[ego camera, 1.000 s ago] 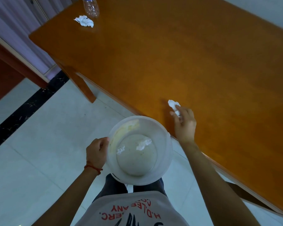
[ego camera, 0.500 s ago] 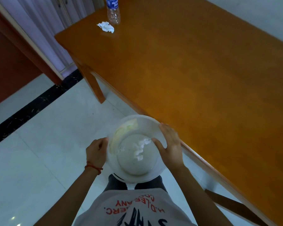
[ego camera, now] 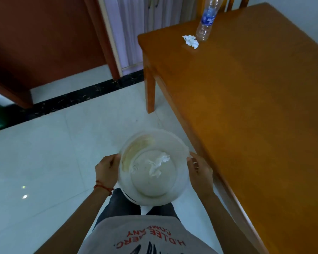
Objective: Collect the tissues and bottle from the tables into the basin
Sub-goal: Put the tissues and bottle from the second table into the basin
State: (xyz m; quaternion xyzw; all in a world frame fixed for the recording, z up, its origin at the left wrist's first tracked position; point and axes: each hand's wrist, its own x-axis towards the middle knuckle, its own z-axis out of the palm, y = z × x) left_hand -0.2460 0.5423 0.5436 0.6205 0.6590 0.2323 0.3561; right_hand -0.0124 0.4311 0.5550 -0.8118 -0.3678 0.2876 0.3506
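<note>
Both hands, left [ego camera: 106,171] and right [ego camera: 200,171], grip clamped on the basin [ego camera: 180,143] rim. Bottle [ego camera: 206,22] stands upright, tissue [ego camera: 191,41] just beside it, on the surface [ego camera: 255,107] well ahead-right of the grip; right hand nearer.

floor [ego camera: 44,153]: pale tiles, black strip | curtain [ego camera: 136,24] | chair [ego camera: 235,2]

The person wears a grey T-shirt [ego camera: 136,235] printed with red lettering and a black graphic beneath it, dark trousers [ego camera: 117,204], and a thin red thread bracelet [ego camera: 103,187] around the left wrist. Both forearms are bare.
</note>
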